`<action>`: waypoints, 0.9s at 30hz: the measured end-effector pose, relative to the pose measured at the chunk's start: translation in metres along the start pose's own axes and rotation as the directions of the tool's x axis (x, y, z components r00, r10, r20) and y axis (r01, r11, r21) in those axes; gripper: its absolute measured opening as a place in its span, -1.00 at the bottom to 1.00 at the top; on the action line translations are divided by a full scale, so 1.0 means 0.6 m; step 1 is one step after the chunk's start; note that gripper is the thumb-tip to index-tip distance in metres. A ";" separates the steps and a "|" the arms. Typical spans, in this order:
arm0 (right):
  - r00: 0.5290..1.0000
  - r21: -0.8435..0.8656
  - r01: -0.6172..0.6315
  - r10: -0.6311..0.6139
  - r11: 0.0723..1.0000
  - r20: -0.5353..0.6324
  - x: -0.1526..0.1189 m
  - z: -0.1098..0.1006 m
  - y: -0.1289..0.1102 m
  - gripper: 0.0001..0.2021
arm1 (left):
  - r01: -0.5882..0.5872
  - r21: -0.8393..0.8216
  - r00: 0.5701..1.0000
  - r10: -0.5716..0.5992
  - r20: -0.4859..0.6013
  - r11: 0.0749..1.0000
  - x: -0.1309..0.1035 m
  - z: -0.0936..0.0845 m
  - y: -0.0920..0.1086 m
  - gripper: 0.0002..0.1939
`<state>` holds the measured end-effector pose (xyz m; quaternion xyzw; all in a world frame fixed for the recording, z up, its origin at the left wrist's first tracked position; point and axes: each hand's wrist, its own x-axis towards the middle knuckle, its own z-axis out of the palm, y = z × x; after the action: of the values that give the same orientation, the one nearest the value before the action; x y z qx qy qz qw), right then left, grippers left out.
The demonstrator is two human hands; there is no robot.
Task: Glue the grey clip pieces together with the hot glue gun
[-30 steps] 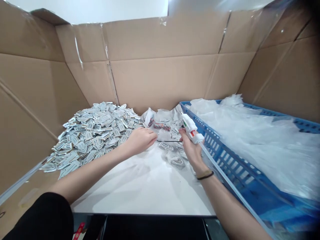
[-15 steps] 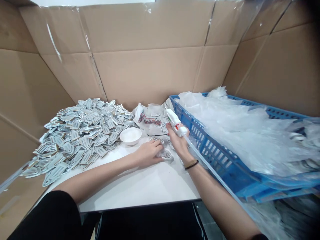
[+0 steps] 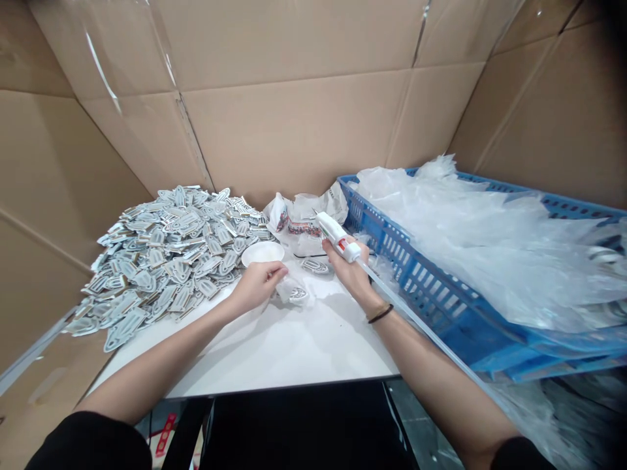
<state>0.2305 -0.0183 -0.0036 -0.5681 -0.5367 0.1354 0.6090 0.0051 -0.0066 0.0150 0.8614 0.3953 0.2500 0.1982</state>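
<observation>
My left hand (image 3: 257,284) is closed in a pinch at the edge of a clear plastic bag (image 3: 287,287). A small grey-and-black patterned piece shows inside the bag, just above the white table. In my right hand (image 3: 351,271) is a white glue gun (image 3: 334,234) with a red trigger, its thin metal tip pointing up and to the left. A long translucent stick (image 3: 411,316) runs from its back end along my forearm. Between my hands a flat grey patterned piece (image 3: 315,266) lies on the table. A shallow white bowl (image 3: 263,253) stands just behind my left hand.
A large heap of grey flat pieces (image 3: 176,251) covers the table's left side. On the right, a blue plastic crate (image 3: 441,307) is filled with clear plastic bags (image 3: 490,254). Crumpled printed plastic (image 3: 301,225) lies at the back. Cardboard walls (image 3: 304,124) surround the table.
My left hand has moved left toward the bowl, drawing the bag along and uncovering the flat piece. My right hand still holds the glue gun in nearly the same place. The view has tilted slightly down.
</observation>
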 end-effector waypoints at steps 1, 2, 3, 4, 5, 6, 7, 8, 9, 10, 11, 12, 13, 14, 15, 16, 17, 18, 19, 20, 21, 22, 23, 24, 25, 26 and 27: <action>1.000 -0.022 0.015 -0.015 1.000 -0.002 0.000 0.000 0.000 -0.71 | 0.007 0.003 1.000 -0.007 -0.002 1.000 0.000 -0.004 0.001 -0.61; 0.999 -0.044 0.035 -0.035 0.998 -0.005 -0.001 0.000 -0.001 -0.71 | 0.012 0.002 1.000 -0.012 -0.007 1.000 -0.001 -0.008 0.001 -0.61; 0.998 -0.064 0.056 -0.056 0.996 -0.006 -0.001 0.000 -0.001 -0.70 | 0.019 -0.008 1.000 -0.019 -0.017 1.000 -0.001 -0.011 0.002 -0.60; 0.997 -0.079 0.073 -0.074 0.994 -0.003 -0.002 0.000 -0.003 -0.69 | 0.026 -0.030 0.999 -0.027 -0.030 0.999 -0.001 -0.014 0.002 -0.60; 0.997 -0.086 0.083 -0.083 0.993 0.001 -0.003 0.000 -0.004 -0.69 | 0.033 -0.071 0.998 -0.036 -0.043 0.997 -0.002 -0.016 0.001 -0.59; 0.996 -0.091 0.087 -0.087 0.992 0.006 -0.003 -0.001 -0.005 -0.68 | 0.040 -0.126 0.997 -0.047 -0.053 0.991 -0.002 -0.018 0.000 -0.58; 0.996 -0.095 0.089 -0.088 0.992 0.011 -0.004 -0.001 -0.006 -0.67 | 0.047 -0.185 0.996 -0.059 -0.060 0.982 -0.002 -0.019 -0.002 -0.57; 0.996 -0.097 0.091 -0.090 0.991 0.017 -0.004 -0.001 -0.007 -0.67 | 0.053 -0.231 0.995 -0.071 -0.069 0.972 -0.002 -0.020 -0.004 -0.56; 0.995 -0.098 0.095 -0.093 0.991 0.022 -0.005 -0.001 -0.007 -0.66 | 0.058 -0.253 0.993 -0.082 -0.087 0.966 -0.002 -0.021 -0.007 -0.56; 0.995 -0.100 0.098 -0.096 0.990 0.025 -0.005 -0.001 -0.007 -0.66 | 0.058 -0.251 0.988 -0.091 -0.121 0.966 -0.002 -0.021 -0.009 -0.57; 0.995 -0.101 0.099 -0.096 0.990 0.028 -0.005 -0.001 -0.007 -0.66 | 0.057 -0.232 0.981 -0.098 -0.167 0.971 -0.002 -0.021 -0.010 -0.57; 0.995 -0.100 0.097 -0.095 0.990 0.031 -0.005 -0.001 -0.006 -0.66 | 0.056 -0.210 0.970 -0.103 -0.222 0.976 -0.003 -0.022 -0.010 -0.58; 0.995 -0.098 0.093 -0.090 0.991 0.033 -0.005 -0.001 -0.005 -0.67 | 0.054 -0.198 0.954 -0.109 -0.280 0.979 -0.004 -0.023 -0.009 -0.58; 0.996 -0.094 0.088 -0.085 0.992 0.035 -0.004 -0.001 -0.004 -0.67 | 0.045 -0.200 0.940 -0.109 -0.324 0.979 -0.006 -0.024 -0.006 -0.58; 0.996 -0.090 0.081 -0.078 0.993 0.037 -0.004 0.000 -0.002 -0.67 | 0.027 -0.218 0.941 -0.099 -0.325 0.976 -0.008 -0.026 -0.003 -0.58; 0.997 -0.086 0.075 -0.072 0.993 0.037 -0.004 0.000 -0.001 -0.68 | 0.005 -0.252 0.960 -0.075 -0.271 0.968 -0.010 -0.028 0.001 -0.56; 0.997 -0.083 0.069 -0.066 0.994 0.037 -0.004 0.000 0.001 -0.68 | -0.015 -0.301 0.986 -0.037 -0.165 0.954 -0.012 -0.029 0.005 -0.54; 0.998 -0.080 0.063 -0.061 0.995 0.034 -0.004 0.001 0.002 -0.68 | -0.022 -0.356 1.000 0.013 -0.028 0.934 -0.014 -0.031 0.009 -0.51; 0.998 -0.079 0.058 -0.056 0.995 0.029 -0.003 0.001 0.003 -0.68 | -0.013 -0.403 0.992 0.061 0.106 0.915 -0.016 -0.032 0.011 -0.47; 0.998 -0.079 0.054 -0.052 0.995 0.026 -0.003 0.001 0.004 -0.67 | 0.005 -0.423 0.975 0.090 0.205 0.906 -0.017 -0.032 0.011 -0.45; 0.998 -0.078 0.051 -0.050 0.996 0.025 -0.003 0.001 0.005 -0.67 | 0.021 -0.403 0.964 0.088 0.250 0.915 -0.017 -0.032 0.009 -0.43; 0.998 -0.075 0.051 -0.049 0.996 0.026 -0.003 0.002 0.005 -0.67 | 0.024 -0.335 0.968 0.062 0.243 0.942 -0.017 -0.032 0.006 -0.45; 0.998 -0.072 0.052 -0.050 0.996 0.030 -0.003 0.002 0.005 -0.68 | 0.020 -0.221 0.978 0.027 0.209 0.975 -0.016 -0.031 0.001 -0.49; 0.998 -0.070 0.056 -0.054 0.996 0.034 -0.003 0.002 0.004 -0.69 | 0.014 -0.074 0.986 -0.001 0.167 0.997 -0.015 -0.031 -0.004 -0.55; 0.997 -0.068 0.063 -0.060 0.996 0.039 -0.003 0.001 0.003 -0.69 | 0.011 0.079 0.990 -0.022 0.139 0.997 -0.014 -0.031 -0.008 -0.61; 0.997 -0.067 0.073 -0.070 0.995 0.044 -0.003 0.001 0.002 -0.69 | 0.014 0.215 0.991 -0.043 0.131 0.977 -0.014 -0.032 -0.011 -0.64; 0.996 -0.069 0.086 -0.083 0.994 0.046 -0.003 0.001 0.000 -0.68 | 0.023 0.313 0.987 -0.072 0.146 0.949 -0.014 -0.032 -0.013 -0.66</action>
<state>0.2296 -0.0195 -0.0048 -0.5632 -0.5775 0.1026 0.5820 -0.0156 -0.0057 0.0239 0.8888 0.4337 0.1122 0.0965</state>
